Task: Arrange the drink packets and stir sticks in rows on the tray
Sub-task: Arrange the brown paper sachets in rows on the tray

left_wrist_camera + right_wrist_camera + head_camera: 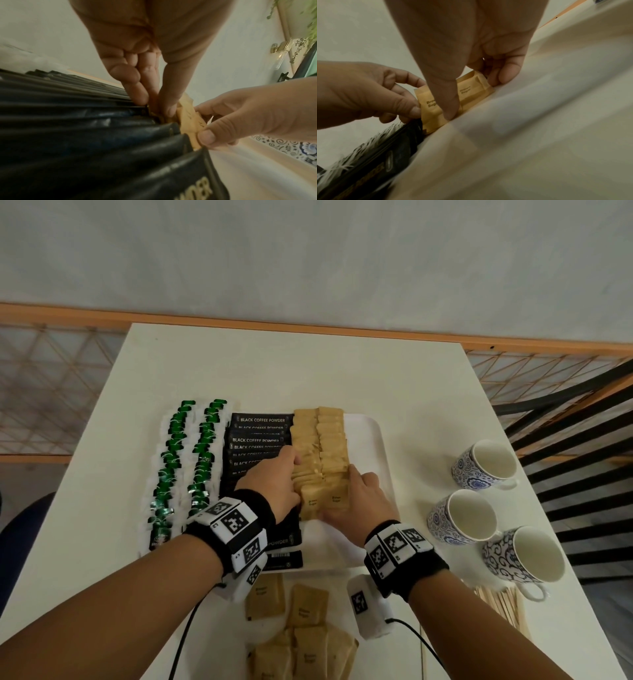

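Note:
On the white tray [366,440] lie two rows of green packets [178,440], a row of black coffee packets [260,421] and two rows of brown sugar packets [320,446]. My left hand [291,474] sits on the left flank of the sugar rows, thumb and curled fingers pinching the nearest left packet [428,112]. My right hand [356,494] holds the nearest right packet [471,92], thumb on its front and fingers curled round its right edge. Wooden stir sticks [503,607] lie off the tray at the front right.
Several loose brown sugar packets [305,611] lie on the table in front of the tray. Three patterned cups [486,463] stand to the right. A black chair [582,440] is past the table's right edge.

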A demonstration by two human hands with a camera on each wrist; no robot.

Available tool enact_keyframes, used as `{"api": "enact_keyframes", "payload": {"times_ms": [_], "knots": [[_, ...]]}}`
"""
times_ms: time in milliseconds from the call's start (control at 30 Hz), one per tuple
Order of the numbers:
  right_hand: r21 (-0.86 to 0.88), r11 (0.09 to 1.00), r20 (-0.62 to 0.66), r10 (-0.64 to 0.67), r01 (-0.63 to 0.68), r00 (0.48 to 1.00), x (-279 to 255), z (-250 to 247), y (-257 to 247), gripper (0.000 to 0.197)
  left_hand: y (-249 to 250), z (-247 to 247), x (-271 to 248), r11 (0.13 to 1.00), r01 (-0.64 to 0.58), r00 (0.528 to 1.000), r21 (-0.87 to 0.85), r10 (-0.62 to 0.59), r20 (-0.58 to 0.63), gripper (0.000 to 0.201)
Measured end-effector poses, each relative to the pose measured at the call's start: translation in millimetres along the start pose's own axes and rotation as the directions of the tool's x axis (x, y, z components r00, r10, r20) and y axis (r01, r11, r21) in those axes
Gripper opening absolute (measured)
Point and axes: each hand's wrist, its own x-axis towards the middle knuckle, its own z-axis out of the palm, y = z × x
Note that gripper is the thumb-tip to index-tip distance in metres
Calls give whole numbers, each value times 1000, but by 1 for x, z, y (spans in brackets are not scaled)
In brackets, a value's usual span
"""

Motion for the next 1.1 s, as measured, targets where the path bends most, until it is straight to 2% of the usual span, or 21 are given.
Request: {"api": "enact_keyframes", "payload": {"times_ms": [267,467,633,833,967,1100], "knots": [[0,1000,36,29,-29,999,-4,-1,2,100,-11,-7,-13,1000,2,1000,-8,-2,17,42],[-4,999,78,40,-40,996,-12,-6,0,112,-19,-18,-50,974,-110,987,200,83,136,26],[15,999,86,49,-51,995,-17,-7,3,116,-28,-4,-67,940,-131,973,314,60,225,29],[42,999,53,33,-35,998,-28,-4,19,119,-36,2,-73,946,-126,979,298,70,193,19],[64,997,62,27,-30,998,-46,-10,27,99,-39,3,-75,947,-116,986,301,73,151,15],[41,994,34,-101,99,994,-79,-21,24,53,-42,4,-80,962,-104,992,254,83,91,14]]}}
